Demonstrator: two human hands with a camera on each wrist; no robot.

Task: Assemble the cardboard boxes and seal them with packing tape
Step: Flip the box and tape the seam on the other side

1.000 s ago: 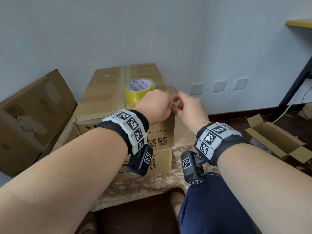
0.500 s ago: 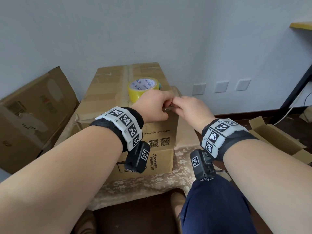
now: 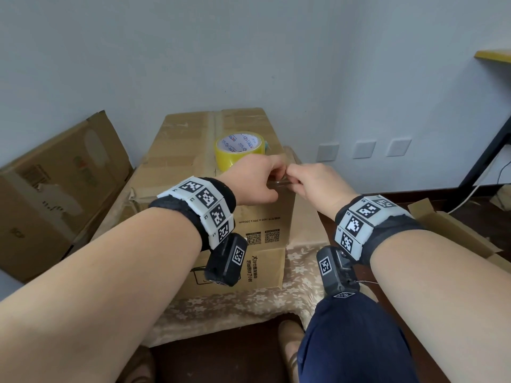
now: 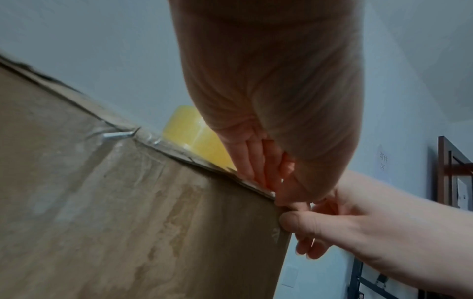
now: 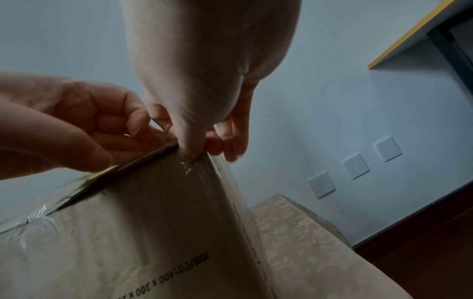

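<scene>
A closed brown cardboard box (image 3: 179, 150) sits on a cloth-covered stand, with old tape along its top seam. A yellow tape roll (image 3: 239, 149) rests on its lid, just behind my hands. Both hands meet at the box's near right top corner. My left hand (image 3: 278, 175) pinches a short strip of clear tape (image 3: 279, 184) at the top edge. My right hand (image 3: 294, 178) pinches the same strip from the right. In the right wrist view my right thumb (image 5: 190, 149) presses shiny tape (image 5: 202, 168) onto the box's front face, my fingers curled over the corner.
A large flattened carton (image 3: 55, 189) leans on the wall at left. An open small box (image 3: 453, 230) lies on the dark floor at right, near a black desk leg (image 3: 486, 158). The floral cloth (image 3: 304, 272) covers the stand. My knee (image 3: 354, 341) is below.
My hands were slightly apart a second ago. They have closed together and settled lower onto the box's near right corner, with the tape strip now against the cardboard.
</scene>
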